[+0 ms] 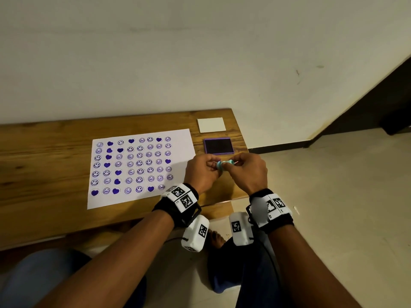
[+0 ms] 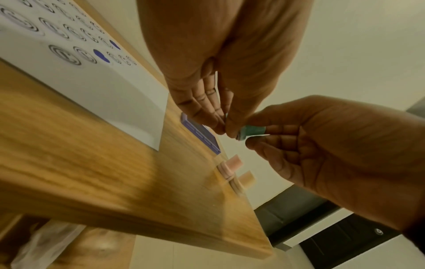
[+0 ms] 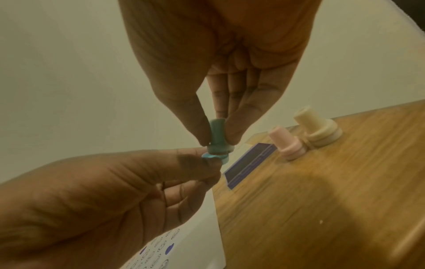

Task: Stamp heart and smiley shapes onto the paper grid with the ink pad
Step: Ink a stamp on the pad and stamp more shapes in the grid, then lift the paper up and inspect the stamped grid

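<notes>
- My right hand (image 1: 246,172) is pinching the stem of a small teal stamp (image 3: 216,135) between thumb and fingers, in the air over the right end of the table (image 1: 44,156).
- My left hand (image 1: 201,172) is pinching the stamp's wide base end, where a lighter blue ring (image 3: 212,157) is sitting; whether that ring is a separate cap, I cannot tell.
- The stamp is looking like a short peg with a flared foot; its printing face is hidden by my fingers.
- Just beyond my hands, the ink pad (image 1: 218,146) is lying open in a purple frame, dark ink surface up.
- A white square lid or card (image 1: 211,124) is lying farther back, near the wall.
- A pink stamp (image 3: 287,143) and a cream stamp (image 3: 318,130) are standing upright side by side on the wood, visible in the wrist views only.
- The paper grid (image 1: 138,165) is lying to my left, its rows filled with purple smileys and hearts; the bottom right cell is looking blank.
- The left wrist view is blurring the stamped marks.
</notes>
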